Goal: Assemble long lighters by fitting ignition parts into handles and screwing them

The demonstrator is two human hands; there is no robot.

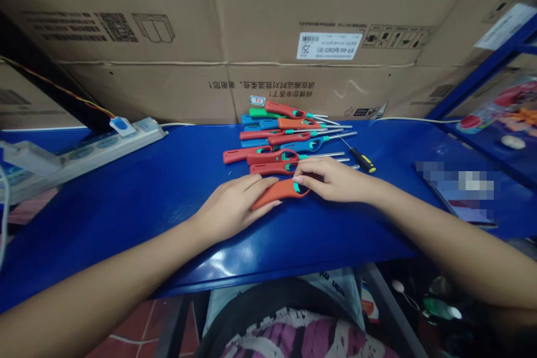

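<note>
An orange gas lighter [274, 193] with a green trigger lies across both my hands, low over the blue table. My left hand [235, 204] wraps round its handle from the left. At the trigger end, the fingers of my right hand [323, 177] pinch the lighter by its green part. Its metal tube does not show; my right hand may hide it. Just behind lies a pile of similar lighters [274, 137], red, orange, blue and green, their metal tubes mostly pointing right.
A screwdriver [361, 160] with a black and yellow handle lies right of the pile. A power strip [104, 145] runs along the left. Cardboard [180, 89] stands behind the blue table [188, 263]. A flat, partly blurred-out object [461, 193] lies at the right.
</note>
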